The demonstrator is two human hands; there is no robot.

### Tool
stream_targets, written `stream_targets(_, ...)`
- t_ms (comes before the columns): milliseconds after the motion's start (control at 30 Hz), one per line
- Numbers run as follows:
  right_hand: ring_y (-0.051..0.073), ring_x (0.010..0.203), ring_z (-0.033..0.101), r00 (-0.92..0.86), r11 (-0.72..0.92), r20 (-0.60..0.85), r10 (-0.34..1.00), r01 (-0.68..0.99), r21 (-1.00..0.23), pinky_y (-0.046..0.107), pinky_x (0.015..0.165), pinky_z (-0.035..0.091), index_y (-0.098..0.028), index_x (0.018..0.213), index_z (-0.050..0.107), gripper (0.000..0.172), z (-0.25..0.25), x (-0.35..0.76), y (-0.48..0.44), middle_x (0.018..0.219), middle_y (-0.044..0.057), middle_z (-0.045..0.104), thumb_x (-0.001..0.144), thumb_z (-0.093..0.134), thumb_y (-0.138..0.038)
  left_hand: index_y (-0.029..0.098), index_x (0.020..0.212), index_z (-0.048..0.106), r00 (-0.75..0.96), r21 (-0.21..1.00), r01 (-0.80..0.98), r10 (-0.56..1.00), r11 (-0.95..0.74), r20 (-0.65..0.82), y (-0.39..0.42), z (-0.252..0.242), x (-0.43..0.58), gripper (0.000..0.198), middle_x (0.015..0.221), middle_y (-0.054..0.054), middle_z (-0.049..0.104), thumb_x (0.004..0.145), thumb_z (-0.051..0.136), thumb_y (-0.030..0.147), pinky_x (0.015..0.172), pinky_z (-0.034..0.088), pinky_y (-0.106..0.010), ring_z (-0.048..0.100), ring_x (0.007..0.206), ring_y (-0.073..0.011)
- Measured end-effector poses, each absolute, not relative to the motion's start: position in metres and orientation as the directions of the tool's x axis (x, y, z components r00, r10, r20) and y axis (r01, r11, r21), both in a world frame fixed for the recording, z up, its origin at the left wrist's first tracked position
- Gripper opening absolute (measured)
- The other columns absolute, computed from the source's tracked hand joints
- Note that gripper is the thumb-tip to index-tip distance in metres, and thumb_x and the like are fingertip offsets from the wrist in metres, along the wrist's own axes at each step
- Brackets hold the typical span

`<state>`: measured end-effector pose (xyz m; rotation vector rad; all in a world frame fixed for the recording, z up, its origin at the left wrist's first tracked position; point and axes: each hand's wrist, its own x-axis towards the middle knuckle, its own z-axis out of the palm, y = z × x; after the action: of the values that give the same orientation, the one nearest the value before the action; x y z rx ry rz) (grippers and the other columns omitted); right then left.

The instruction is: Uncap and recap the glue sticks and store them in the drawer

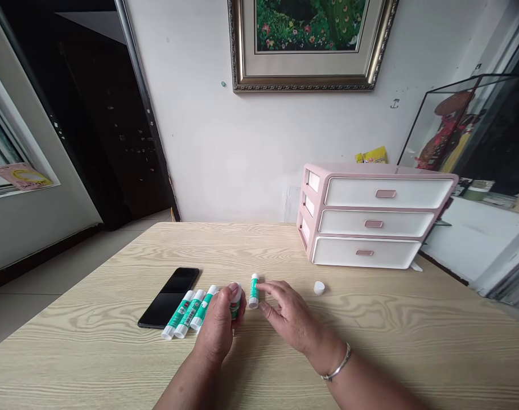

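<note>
My left hand is closed around a green-and-white glue stick, thumb on its white top. Just to its right a second glue stick lies on the wooden table. My right hand, with a bracelet on the wrist, has its fingers loosely spread and its fingertips touch this stick. Three more glue sticks lie side by side left of my left hand. A loose white cap rests on the table to the right of my right hand.
A black phone lies flat left of the glue sticks. A pink three-drawer organizer stands at the back right, its drawers closed. Behind it are a glass display case and a framed picture on the wall.
</note>
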<state>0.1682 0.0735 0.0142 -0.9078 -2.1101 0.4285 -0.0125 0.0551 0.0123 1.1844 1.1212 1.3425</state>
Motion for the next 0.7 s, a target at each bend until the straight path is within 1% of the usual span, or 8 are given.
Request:
stream_targets(100,0.026,0.125,0.054,-0.512,0.706,0.486,0.708,0.54,-0.459,0.045,0.108,0.044,-0.026,0.138,0.056,0.041,0.01,0.163,0.073,0.134,0.011,0.059,0.097,0.058,-0.031,0.02,0.056,0.048,-0.05,0.976,-0.165,0.99,-0.14,0.134,0.056,0.01,-0.013,0.05,0.049,0.003,0.039,0.092,0.038,0.053,0.046,0.024,-0.024,0.033,0.048,-0.0112)
stream_targets(200,0.028,0.129,0.049,-0.555,0.694,0.425,0.715,0.636,-0.338,0.046,0.109,0.042,-0.029,0.141,0.053,0.045,0.002,0.16,0.075,0.141,0.011,0.053,0.096,0.058,-0.034,0.02,0.061,0.049,-0.098,0.986,-0.12,0.99,-0.112,0.1,0.056,0.011,-0.012,0.051,0.053,0.003,0.042,0.094,0.039,0.057,0.047,0.028,-0.024,0.035,0.05,-0.0115)
stream_targets(267,0.028,0.127,0.049,-0.559,0.678,0.402,0.726,0.681,-0.278,0.045,0.106,0.042,-0.031,0.138,0.056,0.042,-0.002,0.16,0.077,0.139,0.01,0.054,0.096,0.058,-0.035,0.02,0.066,0.052,-0.127,0.995,-0.015,0.987,-0.097,0.094,0.055,0.013,-0.011,0.049,0.059,0.003,0.048,0.092,0.044,0.06,0.05,0.031,-0.024,0.04,0.054,-0.0122)
stream_targets(367,0.025,0.112,0.055,-0.531,0.649,0.405,0.744,0.718,-0.252,0.04,0.097,0.045,-0.028,0.128,0.06,0.031,-0.009,0.159,0.08,0.12,0.008,0.061,0.097,0.056,-0.031,0.019,0.074,0.061,-0.118,0.945,0.299,0.978,-0.13,0.172,0.054,0.015,-0.008,0.046,0.066,-0.001,0.059,0.09,0.052,0.061,0.059,0.036,-0.027,0.05,0.062,-0.0161)
stream_targets(467,0.023,0.099,0.058,-0.473,0.601,0.423,0.773,0.759,-0.25,0.038,0.089,0.046,-0.022,0.113,0.063,0.019,-0.012,0.161,0.084,0.102,0.008,0.063,0.098,0.054,-0.027,0.021,0.09,0.066,-0.111,0.771,0.625,0.963,-0.125,0.246,0.052,0.014,-0.003,0.042,0.076,-0.005,0.068,0.091,0.051,0.06,0.063,0.035,-0.029,0.06,0.071,-0.0218)
stream_targets(600,0.025,0.094,0.057,-0.433,0.549,0.429,0.793,0.814,-0.192,0.037,0.085,0.045,-0.021,0.1,0.064,0.011,-0.013,0.163,0.089,0.096,0.009,0.063,0.095,0.054,-0.019,0.022,0.117,0.06,-0.078,0.499,0.864,0.96,-0.07,0.269,0.049,0.01,0.004,0.031,0.091,-0.009,0.074,0.097,0.045,0.04,0.064,0.035,-0.03,0.068,0.078,-0.0245)
stream_targets(633,0.025,0.093,0.057,-0.424,0.534,0.429,0.797,0.828,-0.173,0.037,0.083,0.045,-0.021,0.098,0.063,0.011,-0.013,0.163,0.089,0.094,0.009,0.063,0.094,0.054,-0.017,0.021,0.117,0.059,-0.066,0.43,0.901,0.962,-0.056,0.264,0.048,0.009,0.006,0.029,0.091,-0.01,0.075,0.097,0.044,0.034,0.064,0.035,-0.03,0.069,0.078,-0.0248)
stream_targets(700,0.025,0.09,0.058,-0.401,0.5,0.431,0.808,0.855,-0.142,0.037,0.08,0.045,-0.02,0.094,0.062,0.012,-0.014,0.164,0.091,0.091,0.009,0.064,0.093,0.052,-0.015,0.02,0.109,0.061,-0.041,0.306,0.952,0.969,-0.036,0.242,0.047,0.008,0.007,0.023,0.088,-0.011,0.074,0.095,0.044,0.027,0.062,0.036,-0.029,0.069,0.076,-0.0249)
